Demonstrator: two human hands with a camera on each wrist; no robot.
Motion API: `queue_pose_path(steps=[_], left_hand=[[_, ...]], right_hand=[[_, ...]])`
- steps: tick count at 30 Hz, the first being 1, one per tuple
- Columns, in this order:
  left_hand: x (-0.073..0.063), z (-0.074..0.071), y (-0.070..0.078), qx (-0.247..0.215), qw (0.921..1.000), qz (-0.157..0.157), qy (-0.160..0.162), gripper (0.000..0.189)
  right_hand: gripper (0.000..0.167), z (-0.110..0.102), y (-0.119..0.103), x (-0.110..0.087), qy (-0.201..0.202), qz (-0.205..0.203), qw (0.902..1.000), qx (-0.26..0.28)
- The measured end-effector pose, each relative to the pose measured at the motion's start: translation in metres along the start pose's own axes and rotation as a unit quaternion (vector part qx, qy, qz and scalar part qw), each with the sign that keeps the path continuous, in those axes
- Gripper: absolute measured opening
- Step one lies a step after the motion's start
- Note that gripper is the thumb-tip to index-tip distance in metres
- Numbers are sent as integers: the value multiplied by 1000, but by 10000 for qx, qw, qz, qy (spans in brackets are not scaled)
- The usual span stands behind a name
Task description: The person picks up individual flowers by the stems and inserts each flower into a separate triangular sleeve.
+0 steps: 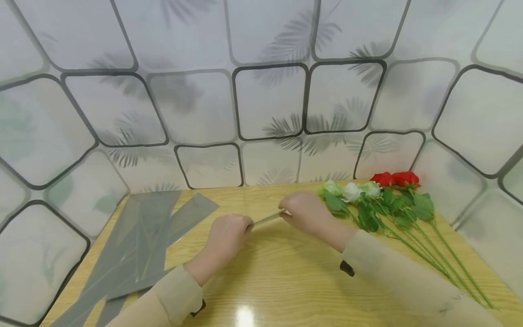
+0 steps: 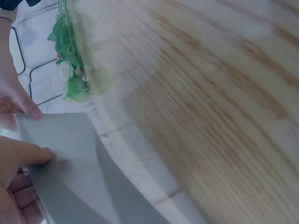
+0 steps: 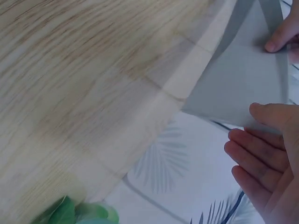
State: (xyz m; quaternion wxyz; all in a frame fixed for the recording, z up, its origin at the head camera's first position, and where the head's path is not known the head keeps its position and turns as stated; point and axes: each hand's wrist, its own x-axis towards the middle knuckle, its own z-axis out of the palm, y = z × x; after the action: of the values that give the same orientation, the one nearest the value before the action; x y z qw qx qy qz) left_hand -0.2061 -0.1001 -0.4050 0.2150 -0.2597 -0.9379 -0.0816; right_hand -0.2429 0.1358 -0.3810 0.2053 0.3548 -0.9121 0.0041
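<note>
Over on the left of the table [image 1: 286, 281], grey sheets [image 1: 161, 209] lie in a loose overlap, long and flat, a slight shine on them. Coming rightward, there's the left hand [image 1: 229, 234], up over the table's middle, thumb on the face of a grey strip [image 1: 267, 219] and fingers tucked behind: pinched, no gap there. A length of grey passes under the left sleeve [image 1: 171, 293], too, though I can't tell whether it's the same piece. The strip spans the space between the hands, above the table, and here's the right hand [image 1: 306, 212] nipping its other end near a corner, thumb in front, fingers behind. It looks light and thin, I'd say, bendy but able to hold a crease, perhaps a touch slippery; fingertips at the edges and corners seem the best hold, since a hard squeeze mid-face might wrinkle it. Further along, on the table's right side, long-stemmed white flowers [image 1: 351, 192] lie near the far edge, and just right of them, red flowers [image 1: 406, 178], green stalks slanting to the table's near right corner.
</note>
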Motion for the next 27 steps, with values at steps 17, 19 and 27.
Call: queue_pose_path(steps=[17,19,27], left_hand=[[1,-10,10,685,9829,748,1536,26],[1,-10,12,849,9785,867,1668,22],[-5,-3,18,971,9743,1405,1471,18]], right_hand=[[57,-14,21,-33,-1276,3334,7738,5233],[61,-14,20,-34,-1413,3555,7176,5820],[46,-18,17,-37,-1365,3776,6306,6642]])
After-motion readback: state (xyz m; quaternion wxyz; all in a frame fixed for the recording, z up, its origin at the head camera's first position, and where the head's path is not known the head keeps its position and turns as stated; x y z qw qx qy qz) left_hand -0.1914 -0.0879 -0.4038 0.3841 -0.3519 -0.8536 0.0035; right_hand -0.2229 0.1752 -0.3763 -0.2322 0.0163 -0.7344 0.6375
